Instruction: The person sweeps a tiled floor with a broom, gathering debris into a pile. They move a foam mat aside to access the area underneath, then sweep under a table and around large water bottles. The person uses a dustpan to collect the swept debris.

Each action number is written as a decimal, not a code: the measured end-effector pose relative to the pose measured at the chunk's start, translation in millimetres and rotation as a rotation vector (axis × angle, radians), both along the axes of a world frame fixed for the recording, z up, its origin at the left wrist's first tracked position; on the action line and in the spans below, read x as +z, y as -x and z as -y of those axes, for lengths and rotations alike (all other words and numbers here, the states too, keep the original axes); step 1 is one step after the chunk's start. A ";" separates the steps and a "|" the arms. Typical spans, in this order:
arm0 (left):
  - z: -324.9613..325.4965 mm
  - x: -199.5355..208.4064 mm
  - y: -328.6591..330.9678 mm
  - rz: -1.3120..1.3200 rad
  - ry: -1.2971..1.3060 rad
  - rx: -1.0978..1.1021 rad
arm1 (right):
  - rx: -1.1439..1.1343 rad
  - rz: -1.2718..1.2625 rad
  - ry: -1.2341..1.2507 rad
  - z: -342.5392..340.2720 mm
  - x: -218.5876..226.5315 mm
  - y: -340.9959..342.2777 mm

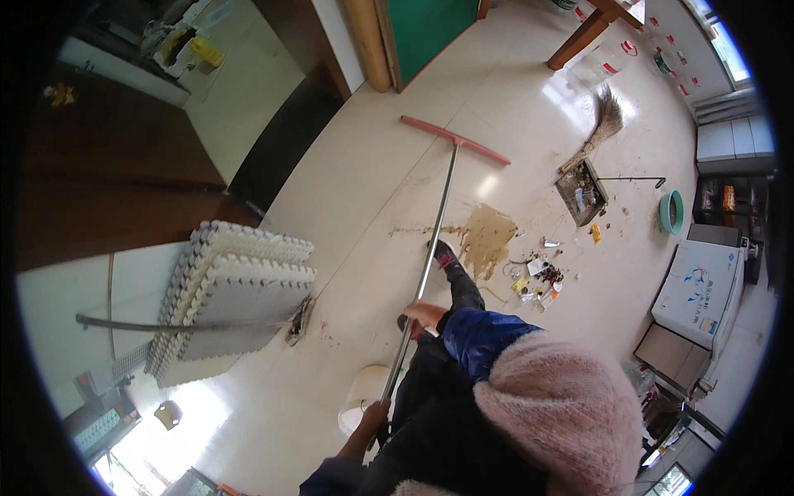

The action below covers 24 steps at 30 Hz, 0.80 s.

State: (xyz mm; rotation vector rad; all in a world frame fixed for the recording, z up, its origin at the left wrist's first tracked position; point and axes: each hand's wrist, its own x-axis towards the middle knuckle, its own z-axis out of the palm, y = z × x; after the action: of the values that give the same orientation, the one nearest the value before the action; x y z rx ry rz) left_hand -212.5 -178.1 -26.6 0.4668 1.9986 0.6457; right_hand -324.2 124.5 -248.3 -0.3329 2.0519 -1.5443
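A floor squeegee with a long silver pole and a pink-red blade slants away from me across the pale tiles. Lower down the pole is my left hand, its fingers wrapped near the end. Farther up, my right hand, in a blue sleeve, is closed round the same pole. The blade rests on the floor beyond a brown wet patch. One of my dark shoes stands at that patch's near edge. Right of it lies a heap of mixed litter.
A dustpan with rubbish and a straw broom lie at the right, near a green basin. Stacked foam mats lean at the left with a pole across them. A pale bucket stands beside my left hand.
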 end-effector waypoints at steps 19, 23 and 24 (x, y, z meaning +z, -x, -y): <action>42.5 45.9 -116.8 0.224 0.332 0.544 | -1.031 1.379 0.305 84.5 18.8 -84.7; -8.2 35.7 -103.7 0.072 0.227 0.337 | -0.996 1.343 0.090 19.8 40.6 -57.8; -30.3 28.2 -92.7 0.043 0.209 0.266 | -1.085 1.403 0.198 -7.8 40.1 -44.5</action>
State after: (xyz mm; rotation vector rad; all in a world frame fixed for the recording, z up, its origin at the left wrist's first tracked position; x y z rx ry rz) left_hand -119.8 -147.8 1.6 0.0607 2.0781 0.5937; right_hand -279.7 132.4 -208.2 1.5788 0.8281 -1.6295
